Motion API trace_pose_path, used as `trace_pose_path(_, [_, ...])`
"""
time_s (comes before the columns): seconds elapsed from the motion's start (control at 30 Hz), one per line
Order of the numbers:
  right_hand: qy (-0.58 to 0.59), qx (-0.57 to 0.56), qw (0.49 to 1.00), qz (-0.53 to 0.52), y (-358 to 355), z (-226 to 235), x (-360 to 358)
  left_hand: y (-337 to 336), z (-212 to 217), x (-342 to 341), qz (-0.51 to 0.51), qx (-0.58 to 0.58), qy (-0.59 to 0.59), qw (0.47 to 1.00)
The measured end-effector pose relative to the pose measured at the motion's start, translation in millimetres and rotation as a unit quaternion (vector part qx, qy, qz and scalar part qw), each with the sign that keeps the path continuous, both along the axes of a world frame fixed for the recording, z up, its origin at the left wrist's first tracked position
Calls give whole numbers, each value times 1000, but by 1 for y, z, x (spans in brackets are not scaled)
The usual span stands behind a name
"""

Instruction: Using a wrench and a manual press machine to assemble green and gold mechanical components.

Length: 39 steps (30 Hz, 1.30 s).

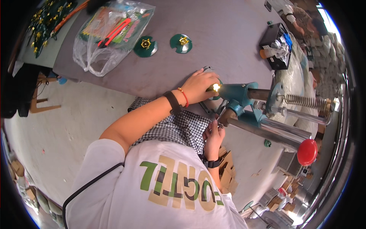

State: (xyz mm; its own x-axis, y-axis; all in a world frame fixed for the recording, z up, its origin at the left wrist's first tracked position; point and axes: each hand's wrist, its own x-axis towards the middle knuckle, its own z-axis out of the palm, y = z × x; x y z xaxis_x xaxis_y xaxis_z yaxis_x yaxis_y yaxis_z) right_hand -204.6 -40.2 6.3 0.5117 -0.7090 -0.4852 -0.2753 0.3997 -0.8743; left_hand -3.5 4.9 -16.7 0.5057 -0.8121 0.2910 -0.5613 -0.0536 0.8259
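A teal hand press with a chrome column, a coil spring and a red ball knob reaches in from the right. My left hand is at its working end, fingers curved around a green disc that is mostly hidden. A bright yellow glint shows by the fingertips. Below the press head, my right hand is closed with its fingertips by a thin shiny metal piece; what it holds is hard to make out. Two green discs with gold star-shaped centres lie farther off on the table.
A clear plastic bag with a red cutter on it lies at the far left of the grey table. A black box stands at the far right. Many green-and-gold pieces are heaped on another surface. A person is beyond.
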Motion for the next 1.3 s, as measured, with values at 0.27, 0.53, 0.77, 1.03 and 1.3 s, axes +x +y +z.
trace_pose_path(0.27, [33, -55, 998, -10, 7, 7, 10, -5, -4, -2, 14, 27, -32, 999])
trace_pose_path(0.53, [51, -72, 994, -71, 12, 16, 16, -8, -4, -7, 31, 19, -27, 999])
trace_pose_path(0.77, [-7, -20, 998, -63, 10, 61, 38, -9, -2, 1, 40, 36, -9, 999])
trace_pose_path(1.03, [116, -78, 989, -46, 13, 10, 18, -12, -5, -7, 36, 15, -8, 999])
trace_pose_path(1.3, [0, -63, 993, -103, 18, 34, 37, -9, -9, -18, 57, 8, -25, 998])
